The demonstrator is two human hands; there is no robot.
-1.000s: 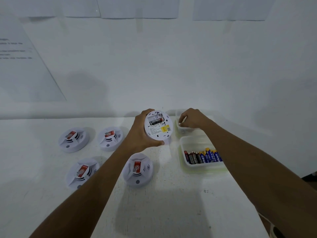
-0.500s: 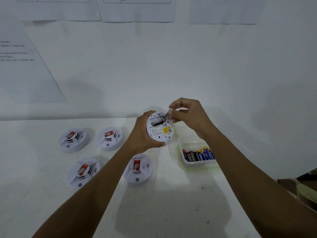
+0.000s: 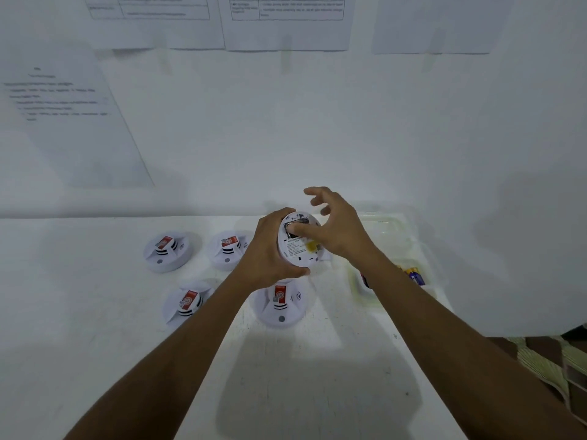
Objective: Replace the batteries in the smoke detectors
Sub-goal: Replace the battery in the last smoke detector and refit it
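Left hand (image 3: 270, 249): wrapping round the left edge of the raised smoke detector (image 3: 298, 252), thumb hooking under its lower rim, holding it clear of the tabletop (image 3: 95, 312).
Raised smoke detector: facing the camera with its back, showing a printed label, a yellow sticker and a dark battery bay (image 3: 301, 221) near the top.
Right hand (image 3: 336, 227): spreading wide and grasping nothing, thumb (image 3: 297, 230) pressing flat into the battery bay, the other fingers fanning out above the detector's upper edge.
Battery bay: lying mostly under the thumb, hiding whether a cell is sitting inside.
Far row: far-left detector (image 3: 166, 250) and far-right detector (image 3: 228, 249) resting face up on the tabletop, each carrying a red tag.
Near row: near-left detector (image 3: 187, 303) and near-right detector (image 3: 281, 304) resting face up likewise, the latter sitting just below the left hand.
Battery tray (image 3: 359, 290): sitting on the tabletop right of the detectors, passing under the right forearm; batteries (image 3: 416, 276) showing blue and yellow beside the arm.
Clear container (image 3: 387, 223): sitting behind the battery tray, near the wall.
Wall sheets (image 3: 286, 23): hanging above the tabletop, print blurring beyond reading.
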